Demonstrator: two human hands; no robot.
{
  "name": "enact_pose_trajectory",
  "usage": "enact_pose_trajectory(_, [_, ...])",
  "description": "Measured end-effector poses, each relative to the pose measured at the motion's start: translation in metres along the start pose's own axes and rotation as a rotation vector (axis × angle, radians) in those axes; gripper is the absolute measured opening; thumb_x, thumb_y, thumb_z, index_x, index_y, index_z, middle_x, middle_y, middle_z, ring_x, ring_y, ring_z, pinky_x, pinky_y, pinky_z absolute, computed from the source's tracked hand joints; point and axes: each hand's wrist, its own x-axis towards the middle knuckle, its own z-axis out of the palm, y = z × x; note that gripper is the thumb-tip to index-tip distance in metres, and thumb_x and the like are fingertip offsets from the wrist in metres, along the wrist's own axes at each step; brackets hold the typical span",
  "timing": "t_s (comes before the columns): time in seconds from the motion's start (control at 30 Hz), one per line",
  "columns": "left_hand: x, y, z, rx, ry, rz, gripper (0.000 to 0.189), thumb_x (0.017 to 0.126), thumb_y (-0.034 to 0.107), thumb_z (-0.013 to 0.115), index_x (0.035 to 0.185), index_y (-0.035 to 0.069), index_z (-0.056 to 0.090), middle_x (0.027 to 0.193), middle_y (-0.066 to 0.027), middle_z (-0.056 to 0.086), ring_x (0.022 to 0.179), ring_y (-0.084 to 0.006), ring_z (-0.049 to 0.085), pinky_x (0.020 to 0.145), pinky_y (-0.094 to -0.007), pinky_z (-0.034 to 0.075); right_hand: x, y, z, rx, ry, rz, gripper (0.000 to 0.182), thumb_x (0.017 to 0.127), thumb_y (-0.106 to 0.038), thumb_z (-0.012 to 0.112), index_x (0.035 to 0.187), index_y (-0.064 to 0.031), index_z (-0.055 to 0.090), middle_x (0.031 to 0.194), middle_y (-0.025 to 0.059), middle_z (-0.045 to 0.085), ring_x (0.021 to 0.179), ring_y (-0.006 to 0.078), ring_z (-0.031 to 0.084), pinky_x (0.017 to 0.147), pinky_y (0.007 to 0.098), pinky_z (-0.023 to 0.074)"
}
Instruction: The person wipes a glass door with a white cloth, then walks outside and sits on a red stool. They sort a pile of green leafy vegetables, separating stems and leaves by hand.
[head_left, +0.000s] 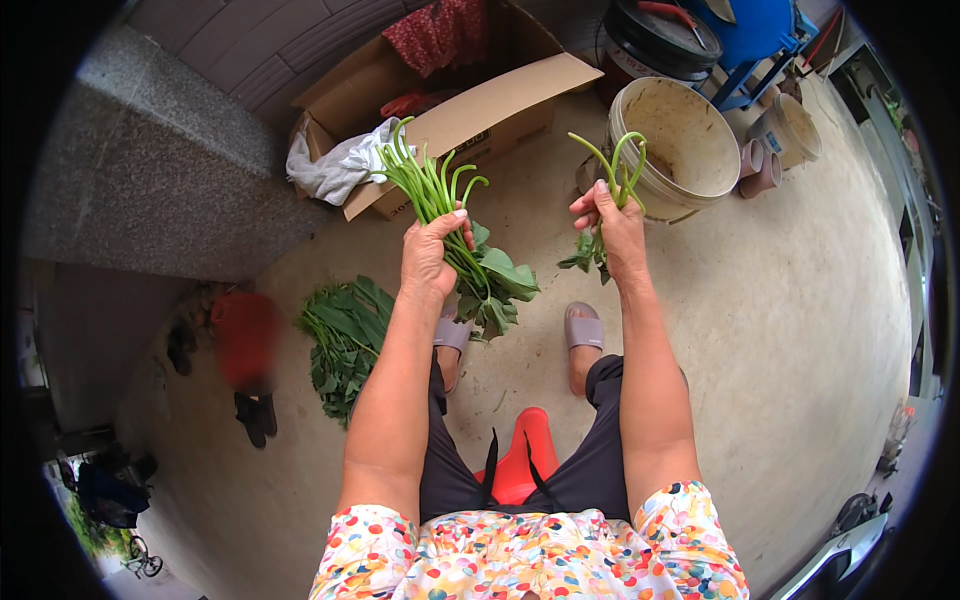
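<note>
My left hand (435, 255) is closed around a thick bunch of leafy green stems (424, 184), the stem ends pointing up and away and the broad leaves hanging below the fist. A few curved green stems (630, 161) with small leaves are pinched in my right hand (616, 229), held apart from the bunch. On the floor, left of my left foot, lies a pile of leafy greens (341, 345), partly hidden by my left forearm.
Ahead stands an open cardboard box (502, 97) with a grey cloth (330, 165) over its corner. A large dirty white bucket (675, 150) is beyond my right hand, near a lidded black bucket (660, 45). A granite block (172, 157) stands left. I sit on a red plastic stool (525, 465).
</note>
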Motion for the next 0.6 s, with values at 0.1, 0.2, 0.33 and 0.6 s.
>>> enact_pose_trajectory(0.1, [-0.001, -0.003, 0.002, 0.008, -0.043, -0.003, 0.020, 0.070, 0.003, 0.066, 0.089, 0.001, 0.059, 0.069, -0.0058, 0.058, 0.057, -0.0157, 0.055, 0.053, -0.0283, 0.046, 0.000, 0.005, 0.005, 0.078, 0.006, 0.055, 0.029, 0.090, -0.031, 0.049, 0.075, -0.0063, 0.055, 0.067, 0.0043, 0.058, 0.049, 0.0080, 0.051, 0.046, 0.0194, 0.0391])
enact_pose_trajectory(0.2, [0.000, -0.007, 0.005, 0.012, -0.064, -0.005, 0.021, 0.070, 0.003, 0.066, 0.089, 0.001, 0.059, 0.070, -0.0054, 0.058, 0.058, -0.0153, 0.055, 0.053, -0.0280, 0.046, -0.004, 0.007, 0.016, 0.169, -0.039, 0.118, 0.028, 0.089, -0.029, 0.050, 0.075, -0.0046, 0.054, 0.063, 0.0040, 0.056, 0.047, 0.0079, 0.050, 0.042, 0.0201, 0.0384])
enact_pose_trajectory(0.33, [-0.005, -0.010, 0.012, 0.048, -0.116, -0.013, 0.020, 0.069, 0.002, 0.066, 0.088, 0.001, 0.059, 0.071, -0.0050, 0.058, 0.059, -0.0147, 0.055, 0.056, -0.0272, 0.044, -0.008, 0.014, 0.029, 0.229, -0.132, 0.198, 0.026, 0.089, -0.026, 0.051, 0.080, -0.0032, 0.057, 0.065, 0.0023, 0.055, 0.049, 0.0070, 0.048, 0.042, 0.0205, 0.0375])
enact_pose_trajectory(0.6, [-0.012, -0.021, 0.025, 0.196, -0.218, 0.015, 0.022, 0.066, 0.000, 0.066, 0.088, 0.001, 0.061, 0.076, -0.0035, 0.060, 0.065, -0.0117, 0.054, 0.058, -0.0259, 0.043, -0.012, 0.018, 0.052, 0.463, -0.122, 0.271, 0.023, 0.083, -0.023, 0.061, 0.086, -0.0005, 0.060, 0.071, 0.0016, 0.056, 0.056, 0.0067, 0.047, 0.041, 0.0200, 0.0358])
